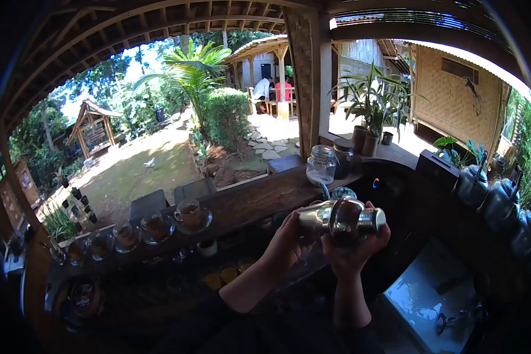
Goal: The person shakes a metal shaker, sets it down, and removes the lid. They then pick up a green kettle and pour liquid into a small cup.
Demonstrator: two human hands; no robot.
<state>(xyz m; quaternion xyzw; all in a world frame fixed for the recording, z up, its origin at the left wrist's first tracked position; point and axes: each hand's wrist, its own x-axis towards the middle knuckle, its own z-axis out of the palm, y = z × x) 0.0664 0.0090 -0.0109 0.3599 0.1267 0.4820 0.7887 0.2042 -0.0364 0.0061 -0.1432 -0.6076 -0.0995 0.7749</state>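
Observation:
A shiny metal cocktail shaker point(314, 216) lies nearly sideways in the air above the dark counter, its capped end pointing right. My left hand point(292, 241) is wrapped around the wider end from below. My right hand point(355, 249) closes around the capped end, with the fingers partly behind it. Just beyond the shaker is a clear glass jar point(321, 166) with some pale content at its bottom, beside a darker jar point(343, 158). A patterned round item point(343, 193) shows partly behind the shaker.
Several glass cups on saucers, one a cup of brown liquid point(189, 213), line the wooden ledge point(248, 203) at left. Metal kettles point(472, 184) stand at right, near a dark box point(438, 169). A metal sink point(416, 295) lies lower right. Two people sit far off.

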